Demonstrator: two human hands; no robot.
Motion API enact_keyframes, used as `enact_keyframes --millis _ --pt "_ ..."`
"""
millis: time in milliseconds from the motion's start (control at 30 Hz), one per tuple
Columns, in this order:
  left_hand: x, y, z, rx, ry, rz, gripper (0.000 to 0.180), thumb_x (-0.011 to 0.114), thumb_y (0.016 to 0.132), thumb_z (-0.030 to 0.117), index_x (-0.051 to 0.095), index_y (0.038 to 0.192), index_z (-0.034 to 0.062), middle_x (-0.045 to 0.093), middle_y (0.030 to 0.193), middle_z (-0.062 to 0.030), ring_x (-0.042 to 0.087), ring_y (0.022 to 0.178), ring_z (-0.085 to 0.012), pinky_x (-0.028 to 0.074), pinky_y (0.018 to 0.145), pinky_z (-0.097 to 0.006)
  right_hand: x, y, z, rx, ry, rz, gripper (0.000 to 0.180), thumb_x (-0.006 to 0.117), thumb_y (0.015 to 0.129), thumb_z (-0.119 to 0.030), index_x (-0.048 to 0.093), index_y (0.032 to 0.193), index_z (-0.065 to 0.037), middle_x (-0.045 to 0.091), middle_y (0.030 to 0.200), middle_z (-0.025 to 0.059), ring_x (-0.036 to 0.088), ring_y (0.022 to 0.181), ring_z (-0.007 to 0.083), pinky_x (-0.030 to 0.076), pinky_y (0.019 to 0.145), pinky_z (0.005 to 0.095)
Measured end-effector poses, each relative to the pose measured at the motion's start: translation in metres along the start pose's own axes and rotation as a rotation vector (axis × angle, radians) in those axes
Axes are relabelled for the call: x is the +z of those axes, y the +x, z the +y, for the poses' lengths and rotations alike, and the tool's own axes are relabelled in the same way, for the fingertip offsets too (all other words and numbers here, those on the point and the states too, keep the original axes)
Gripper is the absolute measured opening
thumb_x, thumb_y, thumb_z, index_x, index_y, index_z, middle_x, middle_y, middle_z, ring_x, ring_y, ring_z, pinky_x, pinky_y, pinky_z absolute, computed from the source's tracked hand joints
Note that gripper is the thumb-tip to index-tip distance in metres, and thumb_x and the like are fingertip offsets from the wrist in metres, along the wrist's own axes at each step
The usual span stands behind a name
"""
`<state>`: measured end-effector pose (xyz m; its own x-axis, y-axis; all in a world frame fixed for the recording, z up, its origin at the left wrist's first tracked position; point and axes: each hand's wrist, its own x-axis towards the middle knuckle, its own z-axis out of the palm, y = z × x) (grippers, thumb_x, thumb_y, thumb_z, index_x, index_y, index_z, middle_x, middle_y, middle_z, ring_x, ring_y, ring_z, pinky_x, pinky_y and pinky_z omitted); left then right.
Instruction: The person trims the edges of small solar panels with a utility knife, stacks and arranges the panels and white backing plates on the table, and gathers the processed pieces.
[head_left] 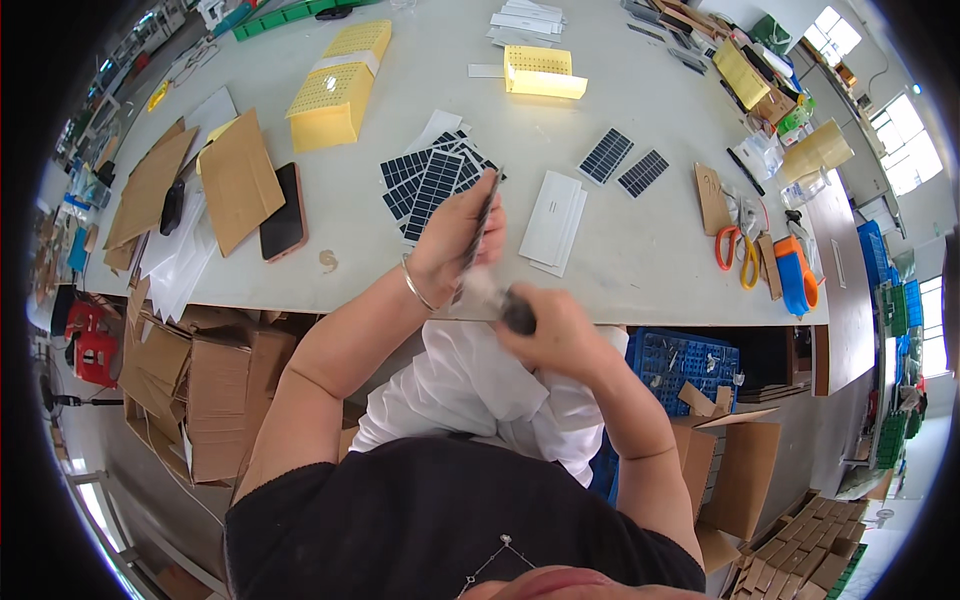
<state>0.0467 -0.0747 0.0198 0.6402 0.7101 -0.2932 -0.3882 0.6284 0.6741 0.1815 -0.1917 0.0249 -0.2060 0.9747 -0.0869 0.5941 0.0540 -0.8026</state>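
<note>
Hands gripping solar panel, loose panels, phone nearby

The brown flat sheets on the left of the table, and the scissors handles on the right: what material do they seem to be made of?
The brown sheets look like cardboard: matte, tan, stiff, with cut straight edges, the same tone as the cartons under the table. The scissors handles look like plastic: smooth and bright, one orange loop and one yellow. Their blades are too small to judge.
</note>
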Motion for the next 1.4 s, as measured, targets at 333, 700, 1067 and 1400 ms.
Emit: enact_keyframes --millis 333,700,1067,1400 --pt "0.009 -0.006 -0.006 0.016 0.119 0.01 0.035 0.046 0.093 0.042 0.041 0.07 0.0159 0.036 0.054 0.007 0.03 0.038 -0.0048 0.026 0.035 -0.02 -0.008 -0.014 0.0 -0.124 -0.115 -0.075 0.024 0.062 0.071 -0.022 0.055 0.08 -0.001 0.057 0.064 0.0187 0.056 0.064 0.0372 0.045 0.059 0.0414" --pt "0.017 0.003 -0.006 0.042 0.119 0.074 0.033 0.047 0.093 0.04 0.044 0.073 0.0134 0.039 0.055 0.0055 0.033 0.04 -0.0059 0.027 0.035 -0.02 -0.01 -0.004 -0.003 -0.035 0.05 0.046 0.027 0.062 0.071 -0.022 0.057 0.086 0.001 0.056 0.064 0.0201 0.058 0.058 0.0328 0.045 0.058 0.0387" --pt "-0.001 -0.001 0.001 0.01 0.038 -0.073 0.033 0.042 0.094 0.042 0.042 0.073 0.0159 0.035 0.055 0.006 0.03 0.038 -0.0054 0.024 0.035 -0.02 -0.006 -0.015 0.004 0.015 0.239 0.134 0.025 0.066 0.072 -0.019 0.054 0.078 0.002 0.053 0.052 0.0078 0.051 0.042 0.0134 0.041 0.045 0.0284" --pt "0.008 0.0 -0.023 0.199 0.216 0.079 0.032 0.041 0.096 0.033 0.047 0.076 0.0085 0.046 0.055 0.0018 0.041 0.04 -0.0069 0.034 0.036 -0.02 -0.007 -0.004 -0.012 0.072 0.783 0.215 0.018 0.065 0.076 -0.011 0.061 0.087 0.003 0.056 0.062 0.0005 0.05 0.051 0.0052 0.04 0.048 0.0189"
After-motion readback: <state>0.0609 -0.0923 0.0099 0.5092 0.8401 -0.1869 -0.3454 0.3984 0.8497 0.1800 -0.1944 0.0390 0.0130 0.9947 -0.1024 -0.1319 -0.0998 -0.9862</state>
